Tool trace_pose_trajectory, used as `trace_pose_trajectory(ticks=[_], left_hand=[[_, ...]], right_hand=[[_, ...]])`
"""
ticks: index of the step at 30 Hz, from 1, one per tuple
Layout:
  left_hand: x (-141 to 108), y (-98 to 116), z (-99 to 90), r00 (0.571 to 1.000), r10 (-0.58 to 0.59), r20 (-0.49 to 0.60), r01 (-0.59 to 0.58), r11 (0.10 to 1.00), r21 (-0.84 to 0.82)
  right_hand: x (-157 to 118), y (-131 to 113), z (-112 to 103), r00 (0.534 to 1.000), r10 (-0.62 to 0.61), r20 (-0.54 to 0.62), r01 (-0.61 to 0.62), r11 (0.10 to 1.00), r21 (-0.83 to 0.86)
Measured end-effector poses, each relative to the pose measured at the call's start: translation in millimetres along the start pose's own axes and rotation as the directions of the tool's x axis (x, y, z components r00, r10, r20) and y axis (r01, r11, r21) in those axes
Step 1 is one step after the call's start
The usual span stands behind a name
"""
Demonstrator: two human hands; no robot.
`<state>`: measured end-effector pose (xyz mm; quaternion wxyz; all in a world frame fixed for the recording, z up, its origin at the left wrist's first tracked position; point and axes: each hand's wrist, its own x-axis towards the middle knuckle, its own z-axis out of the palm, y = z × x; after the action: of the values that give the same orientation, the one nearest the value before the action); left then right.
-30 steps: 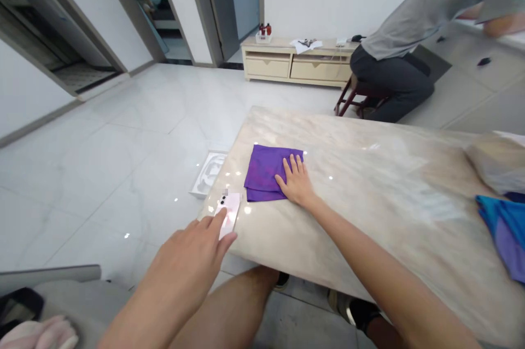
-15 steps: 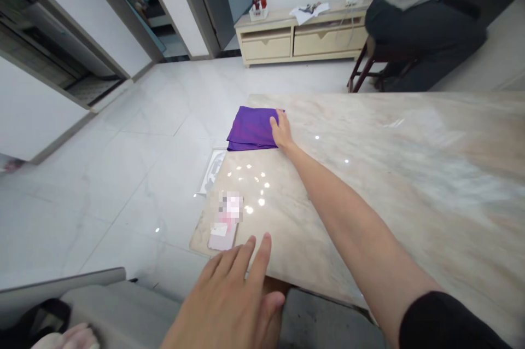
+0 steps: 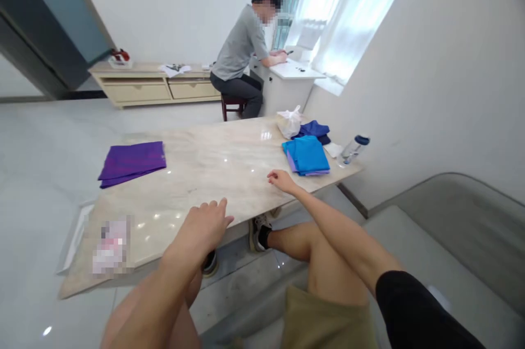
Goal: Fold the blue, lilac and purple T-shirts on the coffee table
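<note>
The left hand (image 3: 205, 223) lies open at the near edge of the marble table (image 3: 213, 166), its fingers slightly curled and holding nothing. The right hand (image 3: 282, 180) is also empty, in a loose, narrow curl on the same edge, closest to a folded blue cloth (image 3: 305, 155).

Nearest the left hand, toward the table's left corner, lies a flat object (image 3: 110, 245) hidden by blurring. A purple cloth (image 3: 131, 163), folded flat, sits well apart from both hands near the far left edge. At the far right end, a plastic bag (image 3: 289, 122) and a navy cloth (image 3: 315, 129) sit just behind the blue cloth. A white paper (image 3: 333, 149) and a lidded bottle (image 3: 353, 150), lying on its side, are at the right edge. The pale, veined stone shows bright spots of reflected light.

A white tray (image 3: 74, 237) lies on the glossy tile floor (image 3: 41, 146) just beside the left corner. Beyond the table, a co-worker (image 3: 240, 48) sits on a dark stool (image 3: 232, 108) at a white desk (image 3: 291, 83) below a curtained window (image 3: 348, 15). A low cream cabinet (image 3: 151, 89) stands against the far wall, and a grey sofa (image 3: 443, 234) runs along the right.
</note>
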<state>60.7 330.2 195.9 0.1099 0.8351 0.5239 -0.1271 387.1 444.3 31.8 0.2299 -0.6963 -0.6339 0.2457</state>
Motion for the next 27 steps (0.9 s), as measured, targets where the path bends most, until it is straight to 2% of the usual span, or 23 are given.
trace_pose_trajectory(ticks=[3,5,8,11,13,15,18,21,24,27], left_hand=[[13.9,40.8,-1.5,0.975,0.215,-0.052,-0.217,0.976,-0.033],[23.2,57.7,0.9,0.964,0.266,-0.033,-0.267,0.963,-0.044],[35.6,70.2,6.8,0.968,0.242,0.066,-0.242,0.97,0.003],[44.4,76.1,12.6,0.966,0.232,0.112,-0.239,0.97,0.048],[49.1,79.4,15.2,0.963,0.258,0.084,-0.262,0.964,0.052],[53.9,82.6,16.0,0.957,0.287,0.049,-0.29,0.956,0.051],[61.6,86.3,11.9,0.953,0.301,0.039,-0.303,0.951,0.06],[68.3,87.8,2.6,0.958,0.284,0.028,-0.286,0.955,0.075],[71.9,85.0,-6.1,0.977,0.213,-0.011,-0.213,0.977,0.027],[75.0,77.0,-10.1,0.994,0.094,-0.061,-0.099,0.992,-0.078]], right_hand=[[-29.6,44.3,-53.4,0.977,0.043,-0.211,-0.064,0.993,-0.096],[-41.9,68.4,-74.7,0.939,0.066,-0.337,-0.118,0.984,-0.137],[-46.1,93.1,-85.1,0.886,0.094,-0.454,-0.185,0.97,-0.16],[-33.5,103.5,-78.1,0.836,0.122,-0.535,-0.252,0.951,-0.177],[-19.7,104.2,-70.4,0.819,0.105,-0.565,-0.274,0.936,-0.222],[-6.6,101.9,-64.2,0.83,0.077,-0.552,-0.271,0.922,-0.278],[5.6,95.6,-62.4,0.828,0.142,-0.543,-0.306,0.925,-0.226],[7.7,87.7,-72.5,0.767,0.26,-0.586,-0.356,0.933,-0.053],[5.2,75.3,-91.5,0.72,0.289,-0.631,-0.354,0.935,0.025],[5.2,48.2,-107.2,0.682,0.275,-0.678,-0.234,0.96,0.154]])
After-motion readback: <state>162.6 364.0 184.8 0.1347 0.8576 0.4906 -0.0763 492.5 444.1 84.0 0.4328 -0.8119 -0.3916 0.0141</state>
